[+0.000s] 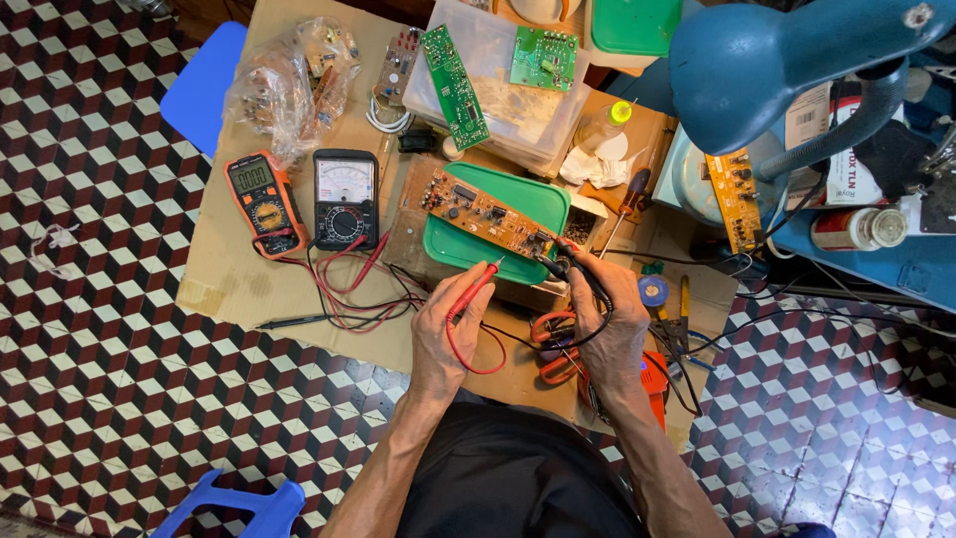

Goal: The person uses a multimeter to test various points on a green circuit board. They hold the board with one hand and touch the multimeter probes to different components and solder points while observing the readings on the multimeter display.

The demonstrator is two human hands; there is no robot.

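Your left hand [445,324] is pinching the red probe [476,289] and your right hand [607,324] is gripping the black probe [573,261], both tips near the brown circuit board [485,214] lying on the green lid [528,194] mid-cardboard.

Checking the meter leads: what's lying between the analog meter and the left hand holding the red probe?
In the head view, tangled red and black test leads cross the cardboard between the analog meter and left hand.

Left hand [445,334] gripping red probe [476,289], right hand [609,324] gripping black probe [573,267], both pointing at brown circuit board [488,214] lying on green lid [518,199]; orange meter [261,202] sitting left of lid; floor [110,379] showing red-black-white cube pattern.
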